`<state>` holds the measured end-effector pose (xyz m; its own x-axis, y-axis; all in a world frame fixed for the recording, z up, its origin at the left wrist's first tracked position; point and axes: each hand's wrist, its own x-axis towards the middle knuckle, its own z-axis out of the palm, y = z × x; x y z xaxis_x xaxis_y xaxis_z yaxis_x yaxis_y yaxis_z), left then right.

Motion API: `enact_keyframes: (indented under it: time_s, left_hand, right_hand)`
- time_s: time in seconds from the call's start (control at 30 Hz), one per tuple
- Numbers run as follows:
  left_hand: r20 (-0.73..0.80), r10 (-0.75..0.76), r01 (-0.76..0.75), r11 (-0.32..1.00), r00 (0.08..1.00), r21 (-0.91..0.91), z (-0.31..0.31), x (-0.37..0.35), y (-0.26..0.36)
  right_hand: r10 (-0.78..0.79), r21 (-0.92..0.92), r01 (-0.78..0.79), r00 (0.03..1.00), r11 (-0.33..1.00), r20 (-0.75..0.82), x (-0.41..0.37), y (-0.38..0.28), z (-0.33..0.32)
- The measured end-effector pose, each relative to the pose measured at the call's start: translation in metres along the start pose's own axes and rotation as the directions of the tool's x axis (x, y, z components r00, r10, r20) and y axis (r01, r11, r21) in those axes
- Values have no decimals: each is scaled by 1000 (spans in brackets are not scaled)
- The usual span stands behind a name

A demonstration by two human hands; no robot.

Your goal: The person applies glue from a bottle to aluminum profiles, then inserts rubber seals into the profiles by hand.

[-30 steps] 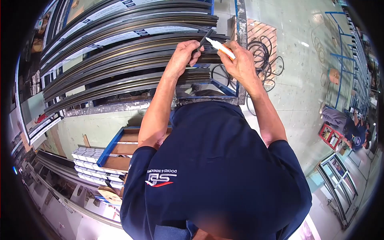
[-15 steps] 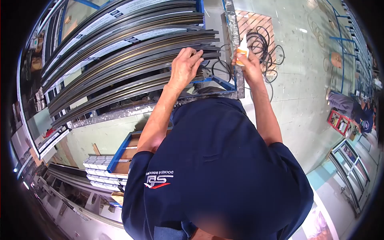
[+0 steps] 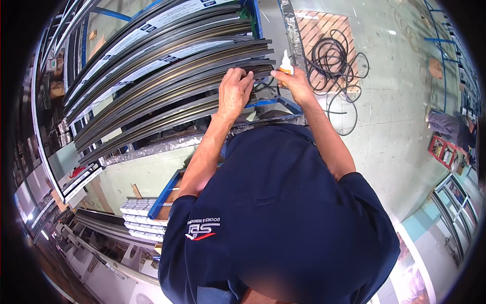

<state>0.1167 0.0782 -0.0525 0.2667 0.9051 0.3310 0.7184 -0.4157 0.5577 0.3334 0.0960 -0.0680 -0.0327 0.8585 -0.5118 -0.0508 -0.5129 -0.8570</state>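
Note:
My left hand (image 3: 234, 91) has its fingers closed over a long dark profile strip (image 3: 202, 83) close to its right end. In my right hand (image 3: 297, 85) is a small glue bottle (image 3: 286, 66) with a white nozzle pointing up and an orange label. The thumb of that hand is at the end of the same strip, and the fingers behind the bottle are partly hidden. Several more dark and bronze-toned profile strips (image 3: 167, 66) lie side by side beyond my left hand, their ends staggered on the right.
A blue metal frame (image 3: 287, 105) and a scuffed rail (image 3: 157, 147) run under the strips. Black cable (image 3: 329, 58) lies coiled on a slatted wooden board (image 3: 309, 23) at the right. Wrapped white profiles (image 3: 144, 218) are stacked at lower left. A person (image 3: 445, 125) is at far right beside a red box (image 3: 441, 151).
My right hand with the glue bottle has moved left, up to the strip's end near my left hand. My left hand stays on the strips, slightly lower. The view has shifted slightly.

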Motion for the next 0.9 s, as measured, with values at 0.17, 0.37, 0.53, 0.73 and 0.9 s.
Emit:
enact_keyframes:
  time_s: [0.17,0.37,0.53,0.73,0.9]
  left_hand:
    - [80,-57,49,993,995,104,-5,1,6]
    - [204,66,-116,963,977,244,-11,8,30]
    - [209,20,-85,947,978,309,-5,0,20]
    - [212,-80,-24,894,974,447,-47,-30,-19]
    - [197,-100,-8,876,975,482,-92,-52,-47]
  right_hand:
    - [18,-59,-18,1000,998,4,6,1,1]
    - [-65,-183,60,998,981,-17,1,-5,5]
    - [-66,-267,47,996,963,-60,7,4,6]
    - [-185,-379,130,976,916,-112,2,1,13]
    - [-214,-400,150,969,904,-120,4,7,12]
